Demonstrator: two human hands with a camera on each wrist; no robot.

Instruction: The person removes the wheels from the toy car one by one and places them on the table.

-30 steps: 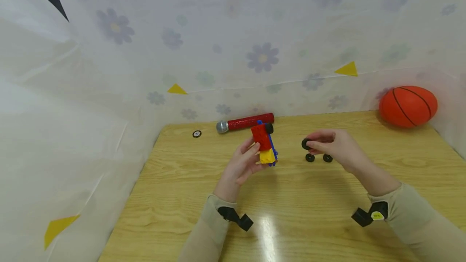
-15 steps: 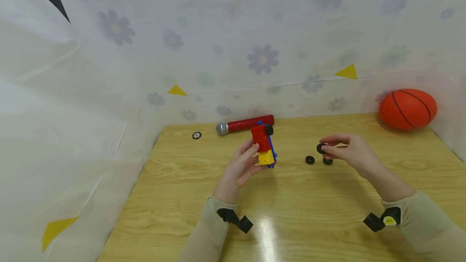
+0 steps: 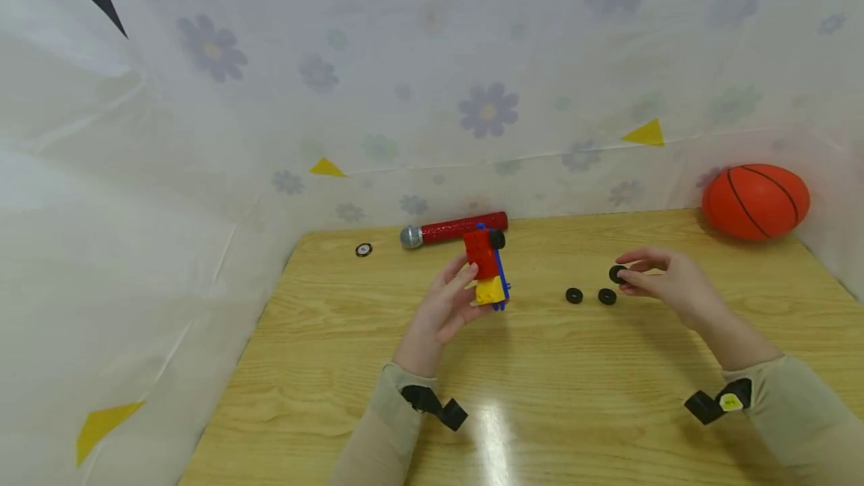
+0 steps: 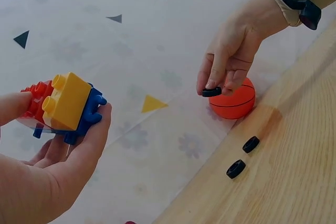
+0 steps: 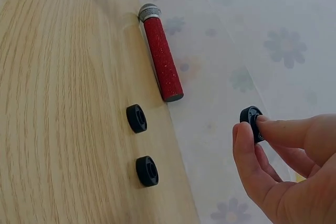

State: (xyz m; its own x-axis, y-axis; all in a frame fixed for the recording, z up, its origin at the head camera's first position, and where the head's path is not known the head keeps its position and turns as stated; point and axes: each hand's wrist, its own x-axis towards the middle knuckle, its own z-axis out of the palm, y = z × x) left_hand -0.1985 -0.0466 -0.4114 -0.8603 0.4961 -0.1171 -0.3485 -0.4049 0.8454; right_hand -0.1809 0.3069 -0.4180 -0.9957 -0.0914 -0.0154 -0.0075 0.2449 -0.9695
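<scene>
My left hand (image 3: 445, 302) grips a toy car (image 4: 71, 103) made of red and yellow building blocks on a blue chassis, raised over the table. One black wheel (image 3: 497, 239) sits at the car's far end in the head view. Between thumb and fingers, my right hand (image 3: 675, 283) pinches a loose black toy wheel (image 5: 252, 123), held above the tabletop. Two more wheels lie flat on the wood: a left one (image 3: 574, 296) and a right one (image 3: 607, 297), just below the pinched wheel in the head view.
A red microphone (image 3: 455, 229) with a silver head lies along the back of the wooden table (image 3: 324, 366). Left of it is a small round black-and-white disc (image 3: 364, 250). An orange ball (image 3: 756, 202) rests in the back right corner, by the flowered sheet (image 3: 405, 58).
My right hand has moved to the right with the pinched wheel, from above the left wheel to above the right one. My left hand and the toy car have barely shifted.
</scene>
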